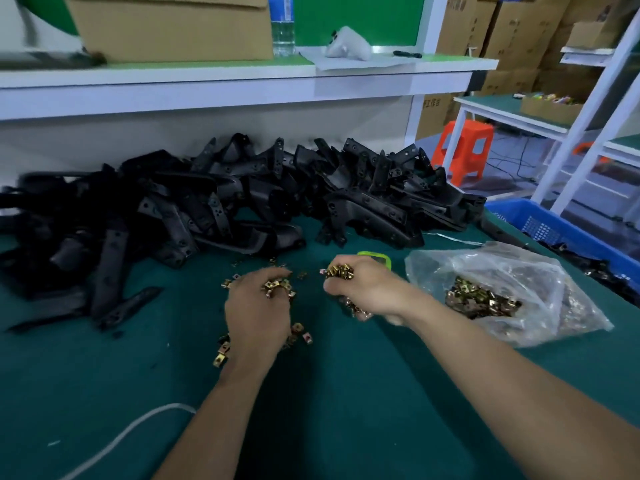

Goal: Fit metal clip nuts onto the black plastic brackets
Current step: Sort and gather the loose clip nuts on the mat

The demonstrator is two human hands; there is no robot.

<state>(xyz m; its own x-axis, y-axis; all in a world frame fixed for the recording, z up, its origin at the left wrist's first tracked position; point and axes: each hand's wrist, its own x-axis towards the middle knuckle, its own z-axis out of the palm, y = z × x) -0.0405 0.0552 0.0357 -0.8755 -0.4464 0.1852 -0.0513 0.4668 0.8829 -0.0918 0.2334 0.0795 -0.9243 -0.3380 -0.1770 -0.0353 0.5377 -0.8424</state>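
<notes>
Evidently to keep stock handy, left hand (258,313) and right hand (360,287) each curl their grip round clip nuts (341,271) near the brackets (242,202).

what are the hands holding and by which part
Loose metal clip nuts, in bunches: the right hand clutches a fistful in curled fingers, the left hand pinches several at its fingertips.

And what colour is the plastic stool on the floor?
Orange stool, clearest in the head view.
</notes>
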